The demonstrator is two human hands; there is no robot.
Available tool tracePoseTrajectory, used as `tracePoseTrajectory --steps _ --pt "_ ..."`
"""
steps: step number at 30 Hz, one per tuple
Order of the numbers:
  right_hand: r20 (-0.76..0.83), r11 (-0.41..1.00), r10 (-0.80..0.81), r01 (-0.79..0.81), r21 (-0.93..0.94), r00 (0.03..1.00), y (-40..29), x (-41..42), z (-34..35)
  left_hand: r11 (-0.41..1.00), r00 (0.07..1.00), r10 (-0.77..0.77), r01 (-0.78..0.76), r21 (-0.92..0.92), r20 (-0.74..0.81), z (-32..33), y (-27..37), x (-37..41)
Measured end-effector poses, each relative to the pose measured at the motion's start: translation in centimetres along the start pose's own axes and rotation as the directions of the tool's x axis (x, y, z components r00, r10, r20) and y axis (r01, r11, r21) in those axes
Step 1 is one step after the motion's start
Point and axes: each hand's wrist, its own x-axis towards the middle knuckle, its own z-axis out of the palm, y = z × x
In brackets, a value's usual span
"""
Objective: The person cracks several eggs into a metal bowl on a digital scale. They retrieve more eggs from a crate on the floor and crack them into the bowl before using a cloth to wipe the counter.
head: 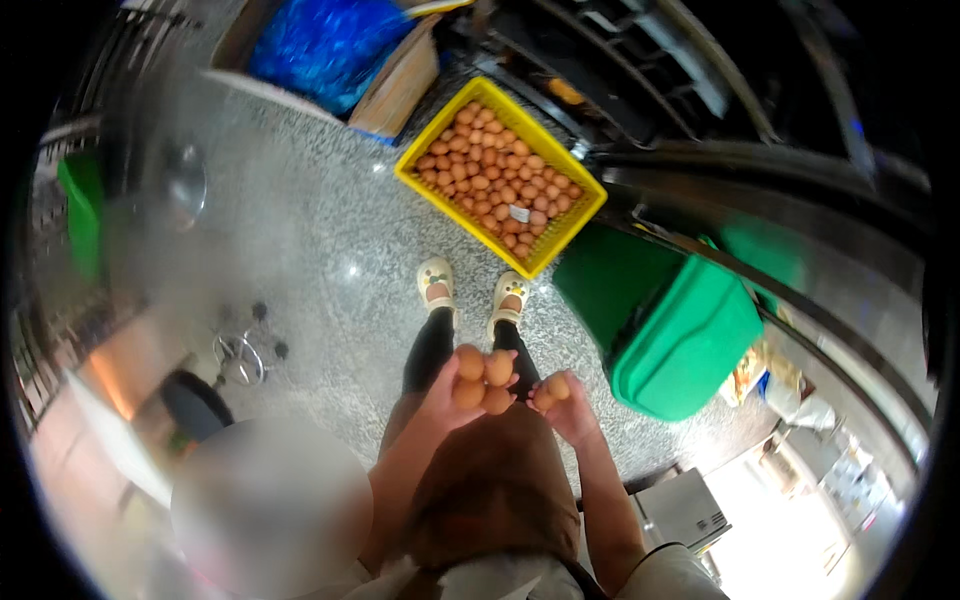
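My left hand (441, 405) is cupped around several brown eggs (469, 393) in front of my lap. Two brown eggs (557, 385) are visible in my right hand (576, 416), held a little apart on the right. Both hands are above my brown apron (495, 465) and dark-clad legs. Beyond my feet, a yellow plastic crate (462, 224) on the speckled floor contains many loose brown eggs (487, 176). A small white slip (519, 214) lies on top of them.
Right of the crate stands a green lidded bin (686, 345). A cardboard box (397, 79) with blue plastic (330, 49) is at the upper left. Dark metal racking (645, 67) runs along the upper right. A stool or chair base (240, 358) shows at left. A blurred round patch covers the lower left.
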Motion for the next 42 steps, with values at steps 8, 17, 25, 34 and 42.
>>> tracePoseTrajectory --steps 8,17,25,34,42 --pt "0.046 0.974 -0.164 0.154 0.166 0.985 7.1 -11.9 -0.9 0.937 0.947 -0.317 0.321 0.14 -0.048 9.3 -2.5 -7.0" --pt "-0.059 0.799 -0.239 0.23 0.555 0.969 19.1 -20.1 -9.7 0.737 0.786 -0.585 0.619 0.272 -0.2 13.2 -12.6 -10.2" --pt "-0.366 0.453 -0.516 0.61 0.65 0.774 32.1 -28.5 -21.1 0.461 0.691 -0.562 0.718 0.521 -0.454 15.9 -30.1 -14.0" --pt "-0.715 -0.122 -0.373 0.733 0.669 0.591 46.2 -31.8 -30.9 0.114 0.433 -0.726 0.841 0.528 -0.534 13.7 -47.6 -13.1" --pt "-0.749 -0.365 -0.371 0.656 0.661 0.548 43.0 -33.7 -41.1 -0.008 0.311 -0.718 0.891 0.455 -0.623 10.8 -62.2 -7.2"
